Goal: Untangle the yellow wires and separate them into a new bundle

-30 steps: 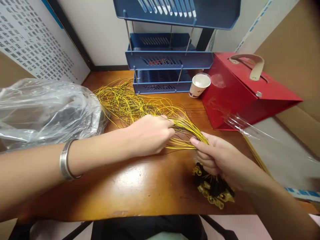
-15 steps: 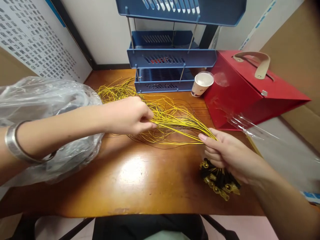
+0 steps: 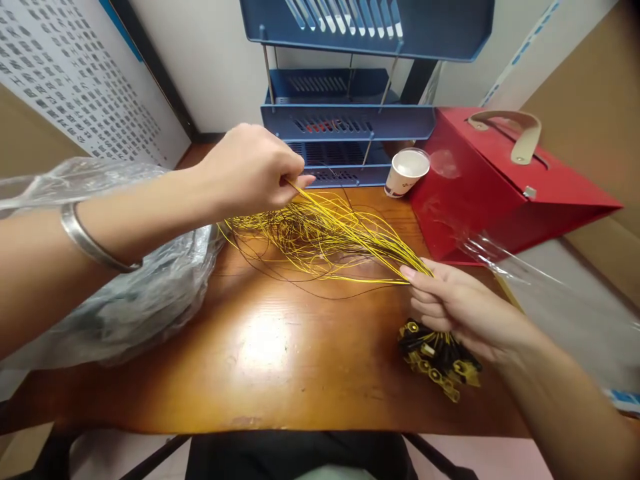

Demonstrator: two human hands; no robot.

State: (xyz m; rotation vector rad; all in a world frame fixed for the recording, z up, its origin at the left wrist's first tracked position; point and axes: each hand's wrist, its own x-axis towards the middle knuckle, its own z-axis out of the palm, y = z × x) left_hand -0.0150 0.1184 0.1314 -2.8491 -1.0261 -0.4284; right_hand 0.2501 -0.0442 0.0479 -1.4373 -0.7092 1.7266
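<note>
A bundle of thin yellow and black wires (image 3: 350, 233) stretches between my two hands, its far part loose and tangled on the table. My right hand (image 3: 445, 293) is closed around the bundle near its connector end. Below that hand hang several black and yellow connectors (image 3: 437, 363), clustered together. My left hand (image 3: 265, 167), raised above the tangle, pinches some yellow wires that run taut down toward the right hand. How many wires the left fingers hold is hidden.
A wooden table (image 3: 270, 393) lies under everything. To the left sits a clear plastic bag (image 3: 165, 313), partly under my left forearm. Behind stand a blue tiered tray rack (image 3: 345, 123) and a paper cup (image 3: 405, 177). On the right is a red box (image 3: 500, 193) with a beige handle.
My left hand has risen and moved away from me, lifting the pinched wires off the tangle. The right hand keeps its grip in nearly the same spot.
</note>
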